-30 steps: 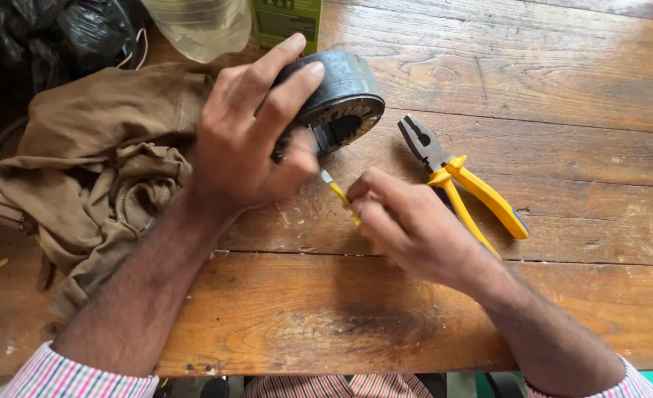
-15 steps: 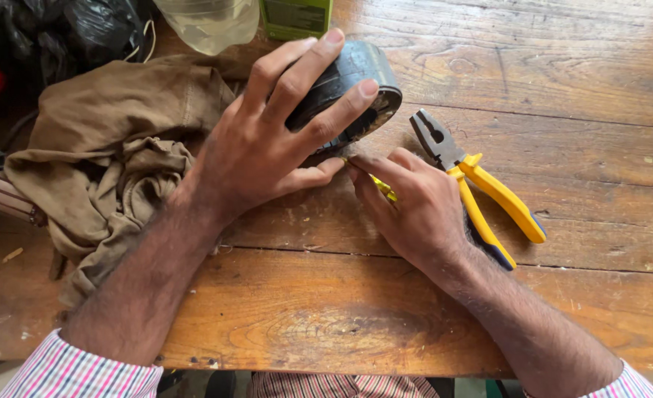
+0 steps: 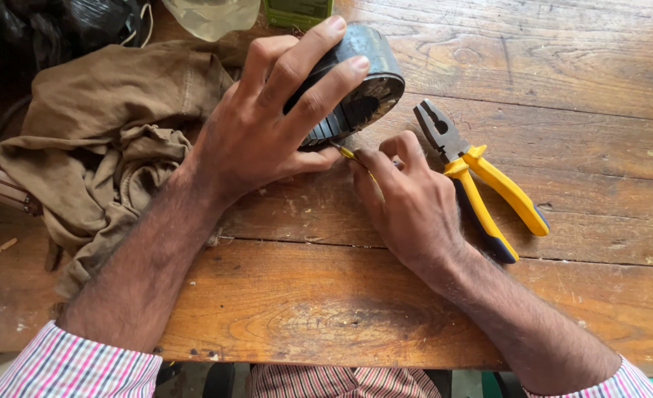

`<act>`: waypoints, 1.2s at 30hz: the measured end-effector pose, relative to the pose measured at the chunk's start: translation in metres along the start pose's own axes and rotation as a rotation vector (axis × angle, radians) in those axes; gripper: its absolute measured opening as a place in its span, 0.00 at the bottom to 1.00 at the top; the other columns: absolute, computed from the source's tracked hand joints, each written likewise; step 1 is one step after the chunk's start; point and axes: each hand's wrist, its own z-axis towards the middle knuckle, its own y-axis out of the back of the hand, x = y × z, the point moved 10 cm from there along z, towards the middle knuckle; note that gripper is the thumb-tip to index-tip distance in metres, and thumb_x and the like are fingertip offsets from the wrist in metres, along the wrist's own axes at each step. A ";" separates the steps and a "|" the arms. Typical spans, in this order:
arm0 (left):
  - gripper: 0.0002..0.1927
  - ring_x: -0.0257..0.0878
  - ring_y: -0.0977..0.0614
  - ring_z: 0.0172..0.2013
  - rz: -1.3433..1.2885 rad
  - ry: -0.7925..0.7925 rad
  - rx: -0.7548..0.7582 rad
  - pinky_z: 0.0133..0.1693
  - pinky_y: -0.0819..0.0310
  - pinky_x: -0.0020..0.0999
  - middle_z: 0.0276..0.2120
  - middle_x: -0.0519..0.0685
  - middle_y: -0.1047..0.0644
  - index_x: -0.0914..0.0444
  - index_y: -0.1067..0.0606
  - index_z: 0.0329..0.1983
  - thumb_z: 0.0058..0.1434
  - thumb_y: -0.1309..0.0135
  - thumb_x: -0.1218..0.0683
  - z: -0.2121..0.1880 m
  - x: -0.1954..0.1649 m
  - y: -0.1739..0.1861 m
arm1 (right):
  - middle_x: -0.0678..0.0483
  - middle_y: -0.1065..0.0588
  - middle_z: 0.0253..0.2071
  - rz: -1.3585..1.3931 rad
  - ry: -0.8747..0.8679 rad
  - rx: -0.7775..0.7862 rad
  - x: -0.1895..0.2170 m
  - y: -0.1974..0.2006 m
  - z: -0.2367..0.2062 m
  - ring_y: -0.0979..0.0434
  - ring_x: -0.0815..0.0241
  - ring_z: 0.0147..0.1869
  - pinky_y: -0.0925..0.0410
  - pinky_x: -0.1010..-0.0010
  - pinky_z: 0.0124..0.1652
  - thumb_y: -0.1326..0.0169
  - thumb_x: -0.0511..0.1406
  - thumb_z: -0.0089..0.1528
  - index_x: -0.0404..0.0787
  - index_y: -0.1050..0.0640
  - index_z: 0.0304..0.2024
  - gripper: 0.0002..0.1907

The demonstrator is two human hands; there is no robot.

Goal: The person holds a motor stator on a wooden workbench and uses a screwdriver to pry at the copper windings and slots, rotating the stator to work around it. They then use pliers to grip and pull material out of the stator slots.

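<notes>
Dark round metal part (image 3: 356, 88) tilted on edge on the wooden desk (image 3: 577, 59), gripped by left hand (image 3: 267, 133), fingers (image 3: 319, 37) curled over its top. Right hand (image 3: 407, 199) just beside it, fingers closed on a thin yellow-handled tool (image 3: 347, 152), tip touching the part's lower rim. Yellow-handled pliers (image 3: 481, 180) lying right of that hand; brown cloth (image 3: 105, 140) crumpled at left.
</notes>
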 end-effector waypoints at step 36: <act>0.55 0.52 0.34 0.65 -0.007 0.002 -0.064 0.67 0.28 0.47 0.69 0.53 0.41 0.57 0.40 0.74 0.47 0.19 0.50 -0.004 0.006 -0.004 | 0.48 0.26 0.40 0.044 0.034 -0.090 0.001 0.006 -0.001 0.20 0.54 0.31 0.26 0.64 0.27 0.41 0.32 0.68 0.37 0.20 0.51 0.10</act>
